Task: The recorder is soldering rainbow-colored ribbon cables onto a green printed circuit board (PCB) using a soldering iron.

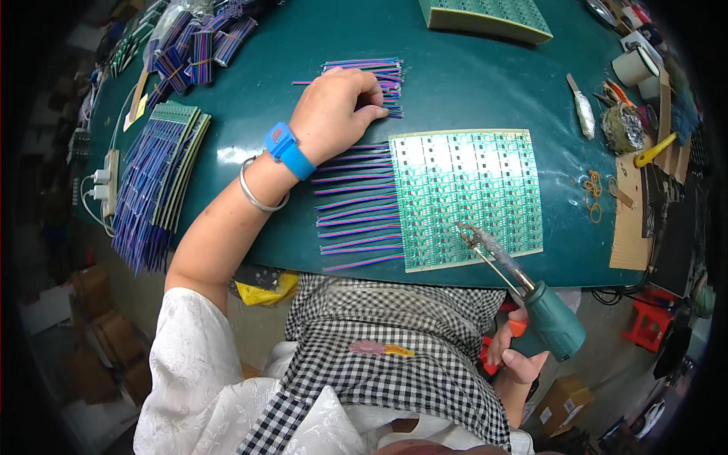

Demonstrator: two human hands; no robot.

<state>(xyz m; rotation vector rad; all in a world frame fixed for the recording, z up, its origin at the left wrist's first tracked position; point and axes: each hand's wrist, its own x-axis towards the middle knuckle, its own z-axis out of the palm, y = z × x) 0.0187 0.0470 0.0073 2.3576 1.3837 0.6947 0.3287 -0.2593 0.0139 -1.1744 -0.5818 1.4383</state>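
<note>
My left hand [334,110], with a blue wristband and a metal bangle, reaches over a loose bundle of purple and blue ribbon wires [375,76] and pinches some of them at its fingertips. A green circuit board panel [466,196] lies flat in front of me, with several ribbon wires [355,205] joined along its left edge. My right hand [519,353] grips a teal-handled soldering iron [523,284] below the table's edge; its tip rests over the panel's lower part.
Finished boards with wires are stacked at the left [163,178], more wire bundles at the far left [193,53]. Another panel stack [489,19] lies at the back. Tape rolls [633,67], solder, rubber bands [593,193] and cardboard [629,220] crowd the right.
</note>
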